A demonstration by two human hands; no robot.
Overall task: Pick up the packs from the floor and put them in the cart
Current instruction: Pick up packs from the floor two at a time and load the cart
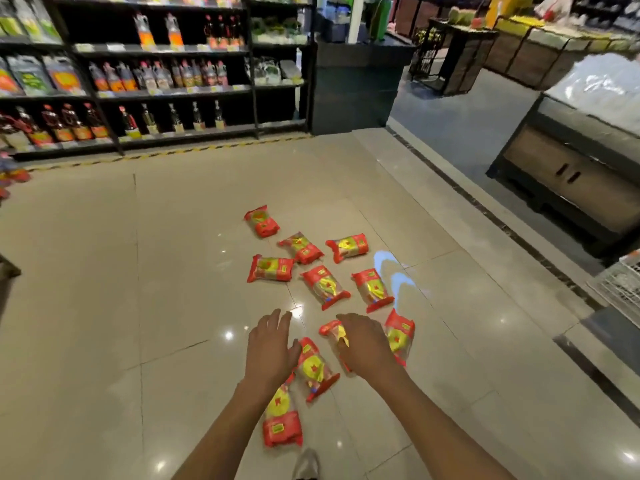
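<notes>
While ten red-and-yellow plastic packs (325,287) lie scattered on the glossy beige tiled floor (104,271), the left hand (272,344) hovers with straight fingers beside one pack, holding nothing; the right hand (367,344) rests loosely spread over another pack, whether gripping it I cannot tell. Dark bottle shelves (156,88) stand behind.

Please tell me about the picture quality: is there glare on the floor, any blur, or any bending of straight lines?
Head view: ceiling lights make bright glare spots on the glossy floor, one just beyond the left hand; a pale bluish reflection lies right of the packs. The shelves and far displays are soft and blurred. The wide lens tilts and bends the shelf lines. The right hand is slightly smeared.
</notes>
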